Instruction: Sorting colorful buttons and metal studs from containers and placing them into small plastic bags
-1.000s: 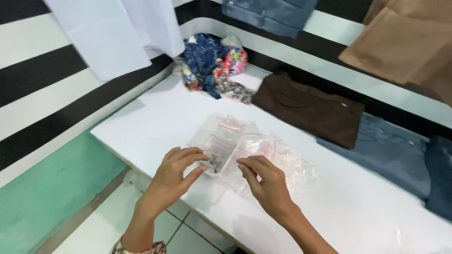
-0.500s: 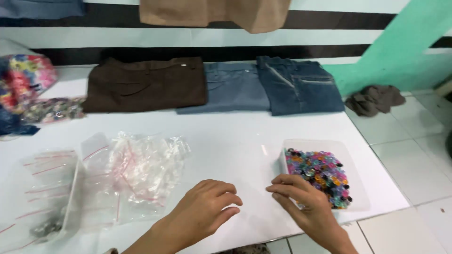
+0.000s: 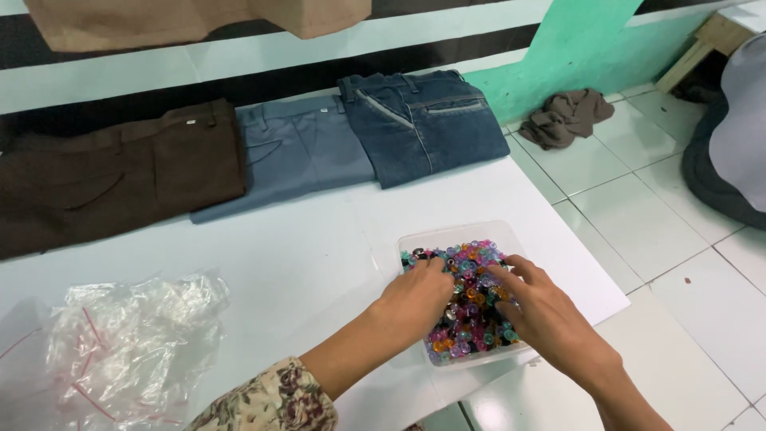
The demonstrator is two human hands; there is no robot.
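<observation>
Covered beads, cropped edges

The left hand (image 3: 415, 299) and right hand (image 3: 542, 315) cover much of the clear tray (image 3: 415, 239), hiding the coloured beads (image 3: 471, 319) beneath and their own fingertips. The brown trousers (image 3: 120, 175) and plastic bags (image 3: 120, 351) run off the left edge; the tan garment (image 3: 199, 20) is cropped at the top.

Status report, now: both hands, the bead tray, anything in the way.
Left hand and right hand both down in the clear tray, fingers spread on the coloured beads. Grip unclear. Plastic bags lie apart to the left; nothing in the way.
</observation>
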